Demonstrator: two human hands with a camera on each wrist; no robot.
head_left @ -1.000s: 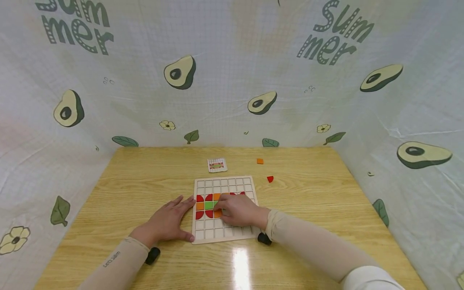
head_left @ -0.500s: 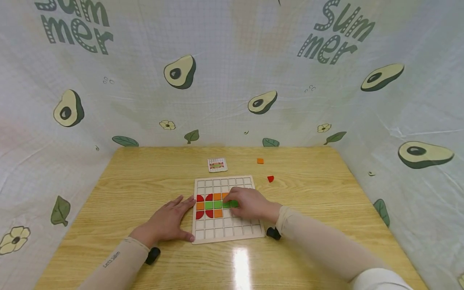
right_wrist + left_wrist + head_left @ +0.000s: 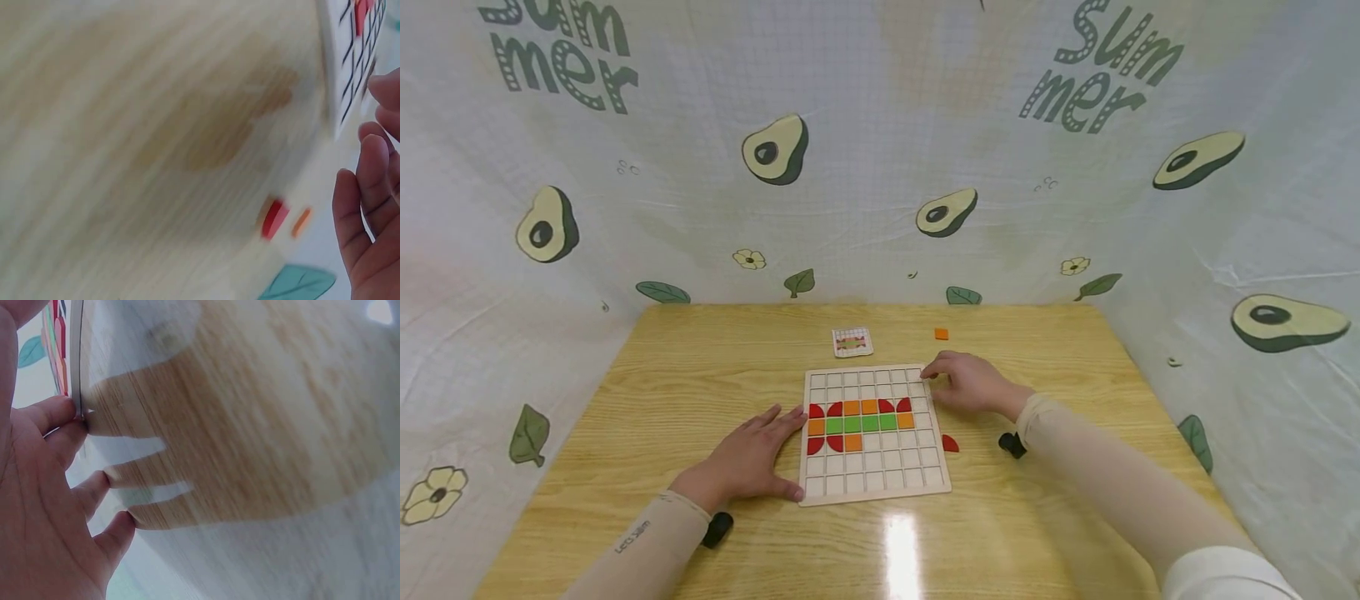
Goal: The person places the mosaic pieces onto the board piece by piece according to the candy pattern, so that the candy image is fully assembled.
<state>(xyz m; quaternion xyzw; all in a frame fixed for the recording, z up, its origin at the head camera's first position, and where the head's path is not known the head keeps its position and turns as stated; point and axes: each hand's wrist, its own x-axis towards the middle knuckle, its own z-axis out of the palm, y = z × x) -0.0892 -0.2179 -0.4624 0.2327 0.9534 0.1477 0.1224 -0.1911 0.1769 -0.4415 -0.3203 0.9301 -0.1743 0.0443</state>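
A pale wooden grid board (image 3: 880, 475) lies on the table, with red quarter-round, orange square and green square pieces set in its middle rows. My left hand (image 3: 748, 458) lies flat-fingered at the board's left edge; thumb and fingertips touch the rim, as the left wrist view (image 3: 50, 475) also shows. My right hand (image 3: 968, 382) hovers by the board's far right corner, fingers loosely bent, with nothing seen in them. In the right wrist view a loose red piece (image 3: 275, 217) sits apart from the fingers; in the head view the hand hides it. Another red quarter-round piece (image 3: 950, 443) rests beside the right edge.
Behind the board lies a small pattern card (image 3: 852, 342). A loose orange square (image 3: 941, 334) is at the back right. Printed avocado curtains (image 3: 865, 250) close off the back and sides. A black wrist device (image 3: 1012, 445) sits under the right wrist.
My right hand has left the board's middle and moved right and away to its far corner, uncovering the right-hand pieces and a red piece beside the board. The left hand stays put.
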